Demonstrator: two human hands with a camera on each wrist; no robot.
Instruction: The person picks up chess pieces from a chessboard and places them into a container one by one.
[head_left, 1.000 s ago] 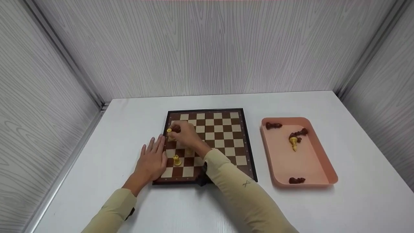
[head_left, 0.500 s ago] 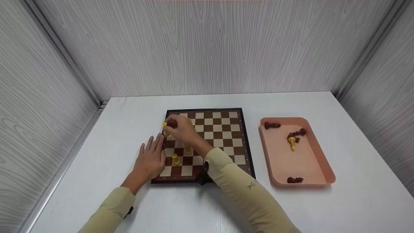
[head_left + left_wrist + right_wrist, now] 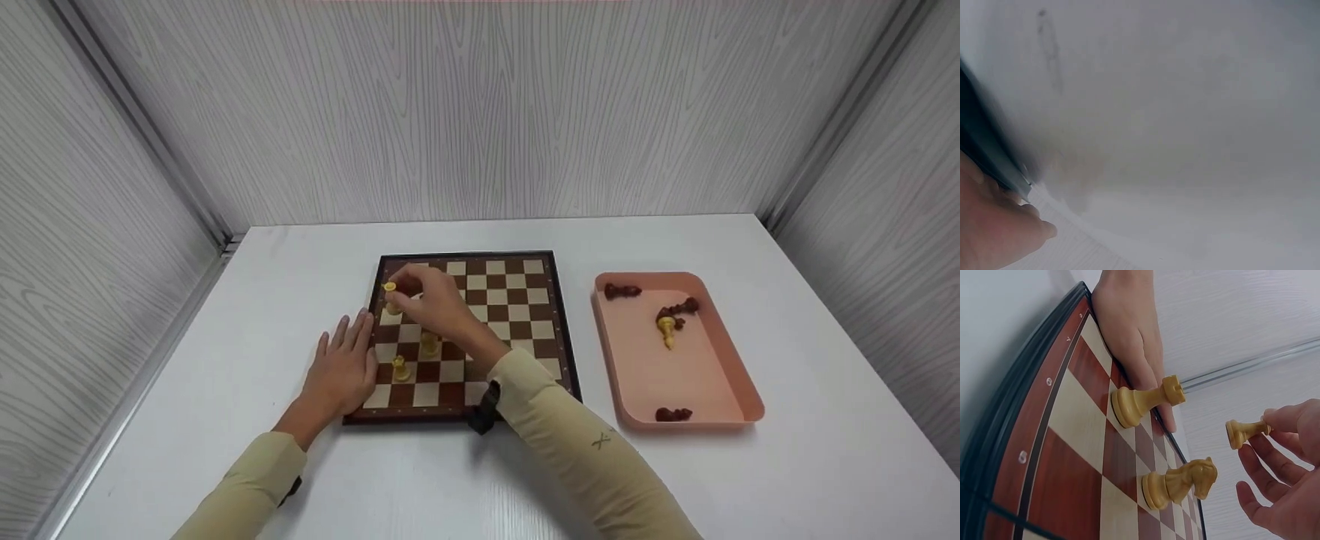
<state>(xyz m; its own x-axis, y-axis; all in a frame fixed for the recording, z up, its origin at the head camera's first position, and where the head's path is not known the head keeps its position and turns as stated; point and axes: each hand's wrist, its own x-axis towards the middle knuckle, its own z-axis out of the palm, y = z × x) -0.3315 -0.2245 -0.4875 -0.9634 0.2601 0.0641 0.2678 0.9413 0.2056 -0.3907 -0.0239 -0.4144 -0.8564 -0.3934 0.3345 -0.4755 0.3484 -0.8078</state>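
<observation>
The piece [image 3: 1246, 431] is in the upper left of the board [image 3: 517, 300], pinched between the right hand's [image 3: 435, 300] thumb and fingers. Its long axis runs near upright, wide end toward the board; whether it touches, one cannot tell. The left hand [image 3: 339, 375] lies flat, fingers straight, along the board's left edge, farther from it. The piece is yellow, glossy and turned, its narrow end hidden by fingertips.

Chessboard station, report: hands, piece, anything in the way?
Right hand pinching pale piece, raised. Left hand at edge of board. Rook, knight upright; no obstruction seen.
</observation>
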